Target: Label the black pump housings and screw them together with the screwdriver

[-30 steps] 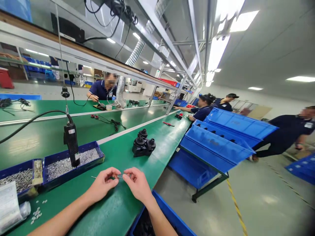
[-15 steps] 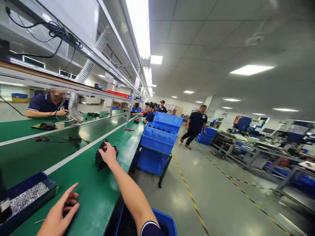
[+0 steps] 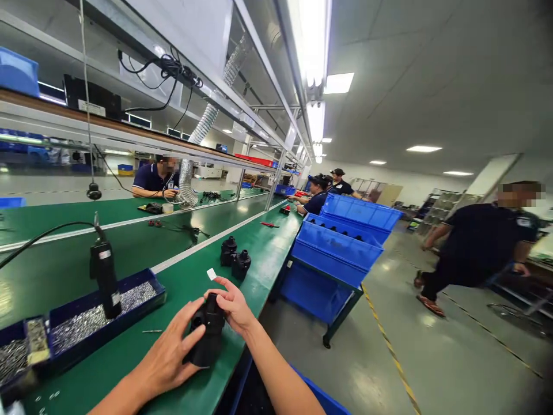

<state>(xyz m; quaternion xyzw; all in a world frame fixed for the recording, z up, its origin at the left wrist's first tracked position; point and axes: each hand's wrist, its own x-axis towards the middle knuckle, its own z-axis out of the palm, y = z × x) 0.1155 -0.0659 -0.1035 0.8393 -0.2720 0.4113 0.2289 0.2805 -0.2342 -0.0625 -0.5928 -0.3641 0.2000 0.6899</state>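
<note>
Both hands close round the black plastic part (image 3: 208, 337), left hand (image 3: 166, 358) cradling from seven o'clock, right hand (image 3: 233, 305) pinching its top to steady it above the green bench (image 3: 129, 369).

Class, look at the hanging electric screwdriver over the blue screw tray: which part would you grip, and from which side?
Grip the electric screwdriver around its straight black barrel, probably coming from the near side. It hangs upright, bit down in the blue screw tray, its cable leaves the top, and both hands hold a black part nearby.
</note>
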